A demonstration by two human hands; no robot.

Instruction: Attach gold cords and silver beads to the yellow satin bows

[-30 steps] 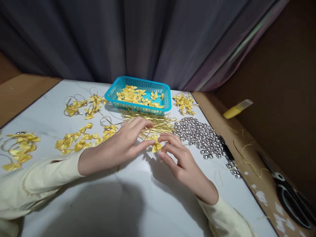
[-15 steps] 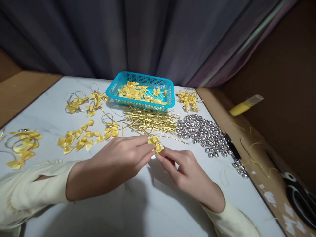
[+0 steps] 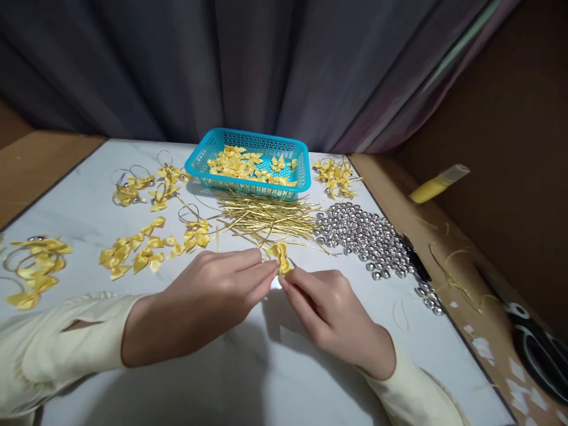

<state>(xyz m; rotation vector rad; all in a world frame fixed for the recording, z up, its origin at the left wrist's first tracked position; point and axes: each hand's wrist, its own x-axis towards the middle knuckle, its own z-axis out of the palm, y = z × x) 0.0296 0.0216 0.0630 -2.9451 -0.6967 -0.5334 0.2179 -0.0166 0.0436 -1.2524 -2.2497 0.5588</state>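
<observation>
Left hand (image 3: 213,296) & right hand (image 3: 337,313) – fingertips pinched shut on yellow bow (image 3: 280,255), just above white table (image 3: 248,378).

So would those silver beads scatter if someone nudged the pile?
Probably. The beads look round and shiny, so they would likely roll. They lie loose on the smooth table, some strayed near its edge, and might drop off.

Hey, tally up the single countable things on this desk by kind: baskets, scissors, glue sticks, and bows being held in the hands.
Blue basket: 1
Black scissors: 1
Yellow glue stick: 1
Yellow bow pinched between left hand and right hand: 1
Total: 4
</observation>
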